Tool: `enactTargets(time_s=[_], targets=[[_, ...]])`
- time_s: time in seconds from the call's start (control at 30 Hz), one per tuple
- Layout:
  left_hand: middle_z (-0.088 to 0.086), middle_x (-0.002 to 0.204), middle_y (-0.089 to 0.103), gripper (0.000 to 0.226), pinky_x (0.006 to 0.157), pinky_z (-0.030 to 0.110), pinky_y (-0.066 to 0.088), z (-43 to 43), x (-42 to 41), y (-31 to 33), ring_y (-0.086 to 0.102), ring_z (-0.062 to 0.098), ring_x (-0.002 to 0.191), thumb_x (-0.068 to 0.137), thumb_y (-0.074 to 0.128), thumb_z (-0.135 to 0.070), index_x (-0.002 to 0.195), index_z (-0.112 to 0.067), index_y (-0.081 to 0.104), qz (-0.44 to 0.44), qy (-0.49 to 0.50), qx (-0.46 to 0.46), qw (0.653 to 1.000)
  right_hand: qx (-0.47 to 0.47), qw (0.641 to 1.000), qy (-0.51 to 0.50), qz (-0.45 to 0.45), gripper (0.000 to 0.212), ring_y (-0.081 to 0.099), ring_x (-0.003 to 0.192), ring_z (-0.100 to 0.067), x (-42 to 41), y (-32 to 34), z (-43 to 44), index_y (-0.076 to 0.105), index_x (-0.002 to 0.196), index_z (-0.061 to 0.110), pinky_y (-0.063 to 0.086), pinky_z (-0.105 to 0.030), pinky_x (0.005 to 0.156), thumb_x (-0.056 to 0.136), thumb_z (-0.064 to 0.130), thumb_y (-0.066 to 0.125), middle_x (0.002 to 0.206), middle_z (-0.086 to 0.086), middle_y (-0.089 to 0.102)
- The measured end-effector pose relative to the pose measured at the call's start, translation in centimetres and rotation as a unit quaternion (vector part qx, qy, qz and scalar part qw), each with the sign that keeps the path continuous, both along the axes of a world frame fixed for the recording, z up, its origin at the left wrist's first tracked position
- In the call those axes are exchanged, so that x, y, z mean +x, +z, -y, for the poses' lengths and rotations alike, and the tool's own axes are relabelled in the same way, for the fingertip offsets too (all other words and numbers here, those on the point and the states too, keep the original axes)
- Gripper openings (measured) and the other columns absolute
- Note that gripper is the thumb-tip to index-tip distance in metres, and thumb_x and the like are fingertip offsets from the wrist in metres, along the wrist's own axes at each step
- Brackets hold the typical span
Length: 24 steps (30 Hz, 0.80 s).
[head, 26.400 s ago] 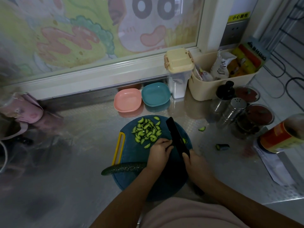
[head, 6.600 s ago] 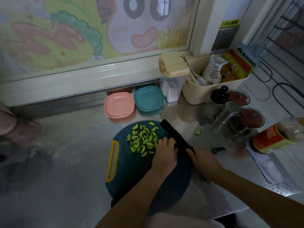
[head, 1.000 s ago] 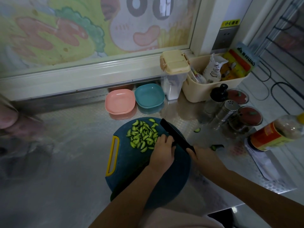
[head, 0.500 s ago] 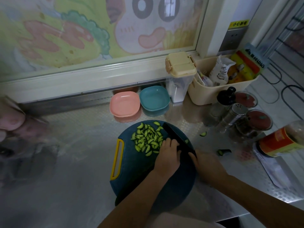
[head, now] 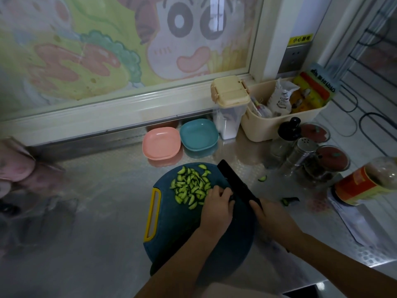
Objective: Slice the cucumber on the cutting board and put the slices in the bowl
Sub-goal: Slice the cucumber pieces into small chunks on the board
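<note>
Now, the cucumber slices (head: 191, 186) lie in a loose green heap on the far half of the round cutting board (head: 176, 233), none of them in a bowl. Your left hand (head: 217, 205) sits at the near edge of that heap with its fingers (head: 214, 193) curled knuckles-up and their tips down on the board. I cannot tell whether they pinch a last bit of cucumber, since whatever is under them is hidden. Just beside those knuckles stands the black blade of the knife (head: 236, 183), angled away from you across the board toward the far right. Your right hand (head: 272, 216) grips its handle, fingers wrapped round it so the handle itself is out of sight. The board's yellow handle (head: 153, 214) is on your left side. Beyond the board, close to the wall, a pink bowl (head: 161, 143) and a teal bowl (head: 198, 135) stand side by side on the steel bench (head: 96, 211), touching or nearly so. Two stray cucumber bits lie off the board on the bench to your right, a small one (head: 262, 178) and a darker one (head: 289, 201). Farther right you have a clear tub with a cream lid (head: 229, 95), a cream basket (head: 279, 127) of packets, a metal shaker (head: 304, 151), and a bottle with an orange label (head: 361, 188).
</note>
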<state>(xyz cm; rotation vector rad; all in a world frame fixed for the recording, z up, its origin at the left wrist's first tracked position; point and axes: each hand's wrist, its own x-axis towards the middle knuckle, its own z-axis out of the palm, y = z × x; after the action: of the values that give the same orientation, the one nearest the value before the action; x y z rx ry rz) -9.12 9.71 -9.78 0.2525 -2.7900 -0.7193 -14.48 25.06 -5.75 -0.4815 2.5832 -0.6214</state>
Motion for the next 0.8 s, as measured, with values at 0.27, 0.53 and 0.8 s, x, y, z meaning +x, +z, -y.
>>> enactTargets(time_s=[0.27, 0.53, 0.8], targets=[[0.006, 0.09, 0.05, 0.015, 0.073, 0.027, 0.031, 0.0, 0.1, -0.1, 0.047, 0.022, 0.083, 0.082, 0.061, -0.016, 0.092, -0.014, 0.051, -0.01, 0.0, 0.016, 1.0, 0.028, 0.999, 0.032, -0.01, 0.029, 0.053, 0.071, -0.018, 0.9, 1.4, -0.2, 0.048, 0.086, 0.016, 0.037, -0.027, 0.061, 0.1, 0.036, 0.033, 0.078, -0.002, 0.055], [0.006, 0.091, 0.051, 0.014, 0.074, 0.029, 0.035, -0.1, 0.1, -0.1, 0.047, 0.023, 0.084, 0.082, 0.063, -0.013, 0.092, -0.012, 0.052, 0.001, 0.0, 0.007, 1.0, 0.035, 0.998, 0.053, -0.026, 0.035, 0.051, 0.07, -0.019, 1.0, 1.4, -0.1, 0.054, 0.094, 0.009, 0.032, -0.026, 0.055, 0.101, 0.035, 0.031, 0.082, -0.007, 0.06], [0.007, 0.091, 0.05, 0.011, 0.076, 0.034, 0.038, -0.1, 0.0, 0.1, 0.046, 0.023, 0.085, 0.084, 0.059, -0.015, 0.092, -0.011, 0.053, 0.005, 0.003, -0.003, 1.0, 0.1, 0.992, 0.068, -0.04, 0.039, 0.061, 0.087, -0.024, 1.3, 1.2, 0.3, 0.051, 0.105, 0.009, 0.036, -0.026, 0.063, 0.101, 0.038, 0.025, 0.098, -0.011, 0.065]])
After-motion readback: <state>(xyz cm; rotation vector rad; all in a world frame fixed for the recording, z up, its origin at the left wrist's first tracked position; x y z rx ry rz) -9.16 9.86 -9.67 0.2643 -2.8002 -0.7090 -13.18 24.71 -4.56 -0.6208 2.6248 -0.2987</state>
